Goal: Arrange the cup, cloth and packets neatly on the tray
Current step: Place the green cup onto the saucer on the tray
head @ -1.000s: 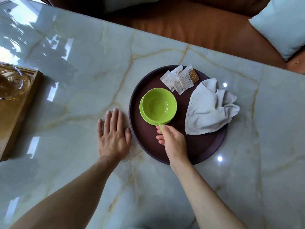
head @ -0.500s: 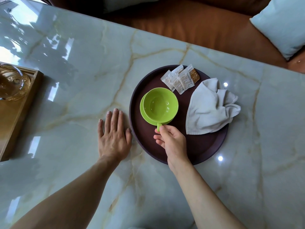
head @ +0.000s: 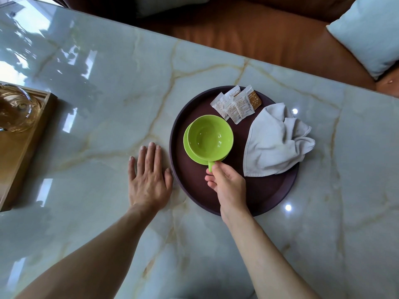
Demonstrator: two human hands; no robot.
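Observation:
A round dark brown tray [head: 269,197] lies on the marble table. On its left half stands an empty green cup [head: 209,138] on a green saucer [head: 187,145]. My right hand [head: 226,182] pinches the cup's handle at the cup's near side. Several small white and brown packets [head: 235,104] are fanned out at the tray's far edge. A crumpled grey cloth [head: 276,141] covers the tray's right side and hangs over the rim. My left hand [head: 149,180] rests flat on the table, fingers together, just left of the tray.
A wooden tray [head: 28,143] with a glass teapot [head: 15,108] stands at the table's left edge. Beyond the far edge is a brown leather sofa [head: 248,31] with a pale blue cushion [head: 369,31]. Marble table surface [head: 108,87] spreads around the tray.
The cup has shifted slightly to the right on its saucer, with my right hand on its handle. My left hand has stayed flat on the table.

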